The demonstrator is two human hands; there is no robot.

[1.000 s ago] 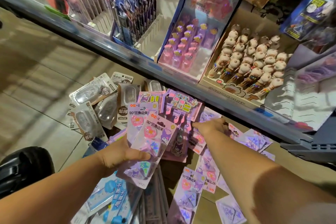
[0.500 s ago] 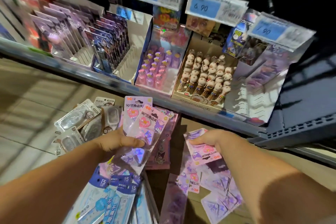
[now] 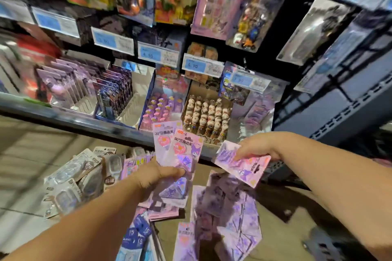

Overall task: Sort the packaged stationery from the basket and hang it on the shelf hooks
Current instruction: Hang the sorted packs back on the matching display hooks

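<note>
Pink and lilac card packets [image 3: 182, 146], printed with a cartoon figure and "90°", are fanned in the left hand [image 3: 157, 174]. Its thumb and curled fingers grip their lower ends. The fan stands upright just in front of a box of figure-topped pens [image 3: 206, 116], which sits on the grey shelf ledge [image 3: 74, 121].

Just below and to the right of that box, the right hand [image 3: 256, 146] pinches a single purple packet [image 3: 244, 167] by its upper edge. The packet is tilted and held apart from the fan.

Well below the box, under both hands, a loose pile of purple packets [image 3: 229, 207] lies on a brown surface. Down and to the left of the box, clear blister packs [image 3: 70, 178] lie overlapping. Farther down from the box are blue packs [image 3: 135, 233] marked "15".

Directly above the box, a blue-and-white price tag [image 3: 201, 64] reads 6.90. Higher above the box, carded packs [image 3: 216, 2] hang on the shelf wall, blurred.
</note>
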